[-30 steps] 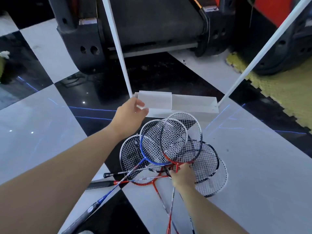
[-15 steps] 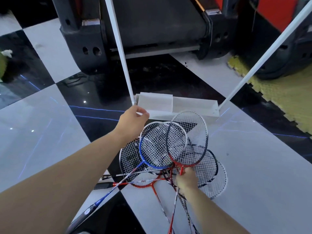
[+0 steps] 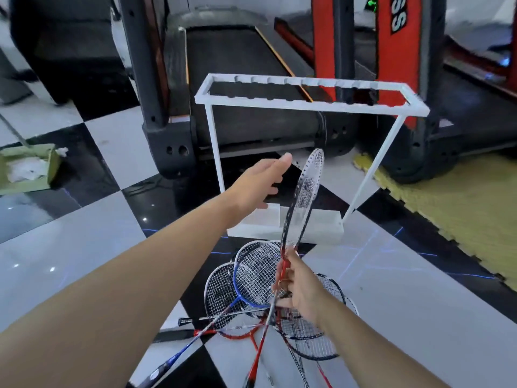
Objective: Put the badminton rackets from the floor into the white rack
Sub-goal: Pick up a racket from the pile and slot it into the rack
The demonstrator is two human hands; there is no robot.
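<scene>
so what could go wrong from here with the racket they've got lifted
The right hand grips the lifted racket at its throat, so the long handle trails into the pile of rackets and could snag or drag one along. The white rack looks light on thin legs; a bump from the racket head or the open left hand might tip it.

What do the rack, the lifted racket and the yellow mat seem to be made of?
Rack: probably painted wood or plastic; matte white, flat square bars with cut notches.
Racket: thin glossy frame, likely metal or carbon, with white synthetic strings, held by the right hand.
Mat: likely foam; dull, grainy surface and jigsaw-toothed edge.
</scene>
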